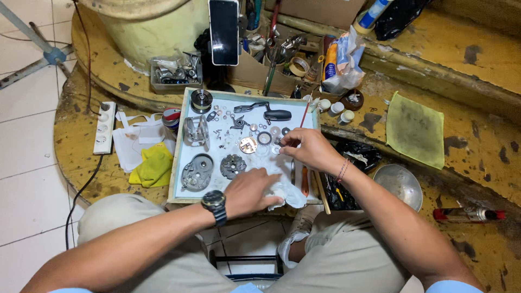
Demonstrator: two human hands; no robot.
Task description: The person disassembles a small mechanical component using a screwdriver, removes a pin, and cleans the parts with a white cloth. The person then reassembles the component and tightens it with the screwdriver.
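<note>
A pale blue tray (187, 93) with a wooden rim holds several parts of a taken-apart fishing reel: a side plate (196, 172), a frame (196, 131), a spool (201, 100), a black handle (269, 112), a brass gear (248, 145) and small washers. My left hand (251, 191), with a black wristwatch, rests closed on a white cloth (285, 192) at the tray's front edge. My right hand (306, 147) pinches a small part I cannot make out over the washers at the tray's right side.
A yellow cloth (153, 165) and a white power strip (104, 127) lie left of the tray. Behind it stand a phone on a holder (223, 31) and boxes of tools (282, 59). To the right are a metal bowl (399, 184), a green rag (415, 129) and a black bag (361, 154).
</note>
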